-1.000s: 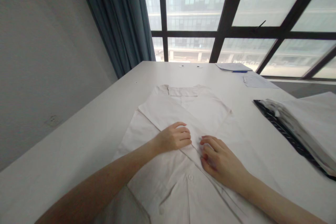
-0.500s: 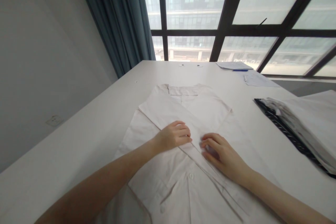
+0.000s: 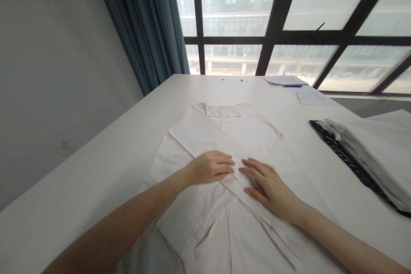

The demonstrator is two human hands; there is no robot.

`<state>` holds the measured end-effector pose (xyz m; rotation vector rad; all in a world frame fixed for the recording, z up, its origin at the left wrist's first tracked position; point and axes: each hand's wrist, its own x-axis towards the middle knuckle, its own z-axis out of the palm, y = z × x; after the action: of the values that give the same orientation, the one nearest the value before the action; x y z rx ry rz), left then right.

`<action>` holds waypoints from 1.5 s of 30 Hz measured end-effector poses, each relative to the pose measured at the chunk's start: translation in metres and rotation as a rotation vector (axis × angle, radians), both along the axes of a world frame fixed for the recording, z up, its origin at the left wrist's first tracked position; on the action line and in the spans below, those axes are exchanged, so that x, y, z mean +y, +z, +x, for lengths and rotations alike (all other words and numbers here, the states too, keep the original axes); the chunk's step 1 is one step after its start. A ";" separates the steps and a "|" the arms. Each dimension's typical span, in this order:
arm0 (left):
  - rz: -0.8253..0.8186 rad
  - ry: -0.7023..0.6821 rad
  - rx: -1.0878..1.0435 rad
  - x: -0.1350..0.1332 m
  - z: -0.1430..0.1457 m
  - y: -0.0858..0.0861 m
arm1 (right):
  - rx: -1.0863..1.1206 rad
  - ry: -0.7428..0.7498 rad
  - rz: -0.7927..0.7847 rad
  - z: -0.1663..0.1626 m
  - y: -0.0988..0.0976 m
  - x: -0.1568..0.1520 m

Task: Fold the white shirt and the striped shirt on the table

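A white shirt [image 3: 205, 209] lies spread on the table before me, its collar band [image 3: 223, 111] at the far end and a button [image 3: 232, 214] on the near part. Folded layers of the cloth cross over its middle. My left hand [image 3: 213, 167] rests palm down on these layers, fingers stretched toward the right. Just across from it, my right hand [image 3: 266, 184] lies on the cloth with its fingers spread, the tips close to the left hand's. Neither hand grips the fabric. The undersides of both palms are hidden.
The white table [image 3: 128, 150] runs toward the window. At right lies a pile of white cloth [image 3: 382, 145] on a black patterned piece [image 3: 340, 150]. Papers [image 3: 284, 80] and a blue pen [image 3: 293, 86] lie at the far right. A blue curtain [image 3: 147, 21] hangs at the far left.
My right hand's fingers have straightened and reached slightly left, flattening onto the shirt. The left hand's fingers have stretched out a little in nearly the same place.
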<state>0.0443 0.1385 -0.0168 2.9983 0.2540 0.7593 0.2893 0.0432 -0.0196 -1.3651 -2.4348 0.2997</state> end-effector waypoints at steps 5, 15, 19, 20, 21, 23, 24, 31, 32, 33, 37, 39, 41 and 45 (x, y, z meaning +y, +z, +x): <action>-0.292 -0.056 0.067 0.003 -0.006 0.000 | -0.101 0.034 -0.028 0.005 -0.004 0.004; -0.549 -0.023 0.294 0.011 -0.015 0.016 | -0.149 0.116 -0.090 0.013 0.000 0.004; -0.619 0.000 0.159 0.017 -0.020 0.008 | -0.116 0.087 -0.064 0.011 0.003 0.002; -0.626 0.033 0.095 0.019 -0.020 0.005 | -0.102 0.072 -0.054 0.010 0.003 0.001; -0.618 0.075 0.031 0.020 -0.020 0.002 | -0.089 0.059 -0.041 0.009 0.003 0.000; -0.556 0.171 -0.045 0.021 -0.020 -0.005 | -0.075 0.039 -0.009 0.008 0.001 0.000; -0.507 0.214 -0.041 0.021 -0.019 -0.007 | -0.077 0.032 0.007 0.007 0.000 0.000; -0.224 0.366 0.291 0.012 -0.014 -0.004 | -0.168 0.094 0.066 0.003 0.002 -0.003; -0.211 0.375 0.312 0.011 -0.014 -0.004 | -0.174 0.136 0.058 0.002 0.004 -0.003; -0.200 0.381 0.327 0.011 -0.014 -0.003 | -0.176 0.178 0.042 0.002 0.006 -0.003; -0.165 0.404 0.334 0.011 -0.014 -0.004 | -0.154 0.264 -0.031 0.001 0.013 -0.002; -0.161 0.417 0.332 0.011 -0.014 -0.005 | -0.127 0.269 -0.050 0.001 0.014 -0.002; -0.160 0.435 0.336 0.011 -0.014 -0.005 | -0.112 0.271 -0.060 0.002 0.015 -0.002; -0.157 0.487 0.298 0.006 -0.008 -0.006 | -0.126 0.270 -0.060 0.001 0.016 -0.003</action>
<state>0.0362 0.1446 -0.0232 2.9081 1.0283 0.2805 0.2906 0.0404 -0.0038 -1.1075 -2.7396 0.3641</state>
